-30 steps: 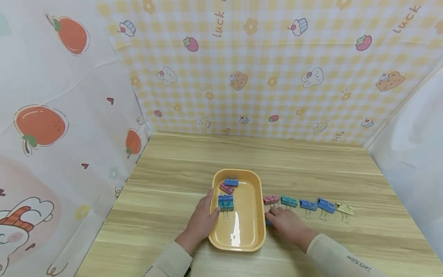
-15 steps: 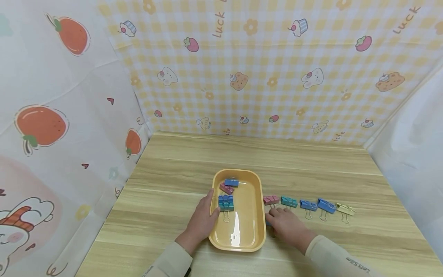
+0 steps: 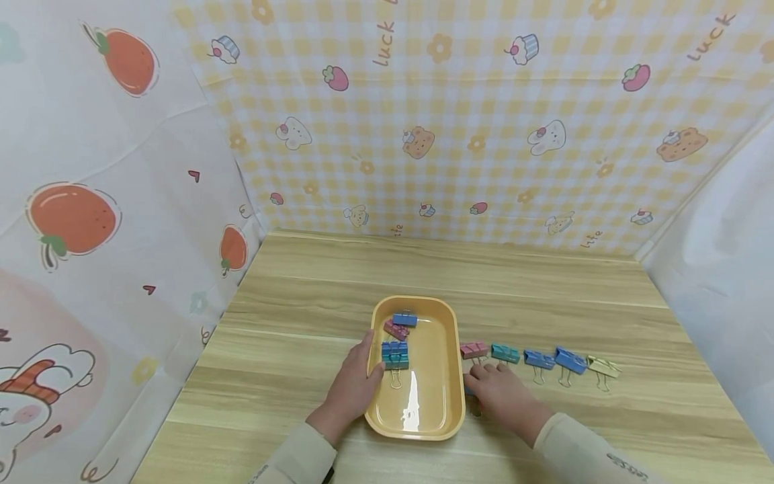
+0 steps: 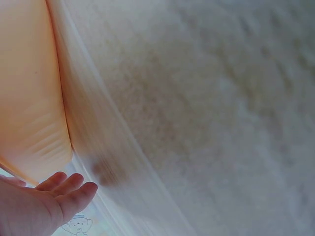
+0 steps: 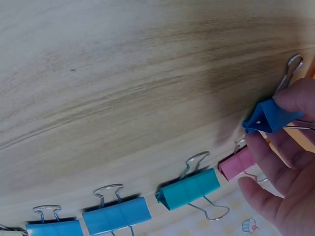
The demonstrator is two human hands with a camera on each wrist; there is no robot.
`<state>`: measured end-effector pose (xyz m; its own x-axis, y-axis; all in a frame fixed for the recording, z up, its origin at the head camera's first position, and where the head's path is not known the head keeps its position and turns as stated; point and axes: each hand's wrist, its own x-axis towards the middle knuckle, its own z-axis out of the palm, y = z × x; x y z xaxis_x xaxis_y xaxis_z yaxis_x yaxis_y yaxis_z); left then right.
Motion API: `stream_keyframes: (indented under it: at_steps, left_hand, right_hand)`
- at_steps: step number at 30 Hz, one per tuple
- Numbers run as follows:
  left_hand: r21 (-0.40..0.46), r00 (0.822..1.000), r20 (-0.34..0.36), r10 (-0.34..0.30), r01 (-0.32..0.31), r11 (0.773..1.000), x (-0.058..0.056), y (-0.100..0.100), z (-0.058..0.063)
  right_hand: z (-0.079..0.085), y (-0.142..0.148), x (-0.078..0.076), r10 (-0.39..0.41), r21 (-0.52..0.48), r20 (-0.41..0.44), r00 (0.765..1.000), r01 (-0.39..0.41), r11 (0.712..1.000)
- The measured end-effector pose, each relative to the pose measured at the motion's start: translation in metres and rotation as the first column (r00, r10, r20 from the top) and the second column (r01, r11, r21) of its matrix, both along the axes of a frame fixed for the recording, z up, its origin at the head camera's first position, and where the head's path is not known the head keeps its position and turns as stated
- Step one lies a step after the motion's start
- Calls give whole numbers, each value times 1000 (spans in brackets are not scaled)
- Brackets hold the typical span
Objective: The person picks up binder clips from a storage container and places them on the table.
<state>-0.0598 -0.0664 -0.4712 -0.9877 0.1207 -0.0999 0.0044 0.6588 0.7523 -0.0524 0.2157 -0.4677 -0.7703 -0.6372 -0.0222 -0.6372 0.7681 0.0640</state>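
My left hand (image 3: 349,388) grips the left wall of a yellow plastic tray (image 3: 444,430), thumb over the rim and fingers outside. In the left wrist view its fingertips (image 4: 81,191) lie near the tray's outer wall (image 4: 34,98). Just right of the tray, my right hand (image 3: 502,396) pinches a blue binder clip (image 5: 273,117) between thumb and fingers; the head view mostly hides this clip. Behind the right hand lie a pink binder clip (image 3: 474,349) and a teal binder clip (image 3: 504,352).
Inside the tray are a blue clip (image 3: 404,319), a pink clip (image 3: 396,329) and a blue-and-teal pair of clips (image 3: 395,355). Rightward along the wooden table (image 3: 326,269) lie two blue clips (image 3: 570,359) and a yellow clip (image 3: 603,365). A checked cloth (image 3: 453,168) hangs behind.
Both hands stay nearly in place, and the tray has not moved. In the head view, slightly less of the blue binder clip shows by my right fingertips than a second ago.
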Motion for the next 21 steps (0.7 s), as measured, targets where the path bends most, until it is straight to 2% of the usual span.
stream_keyframes:
  at_steps: [21]
  left_hand:
    - [-11,1000,-27,3,-3,1000,0,0,-1]
  right_hand:
    - [27,0,10,-51,-111,34,998,54,992]
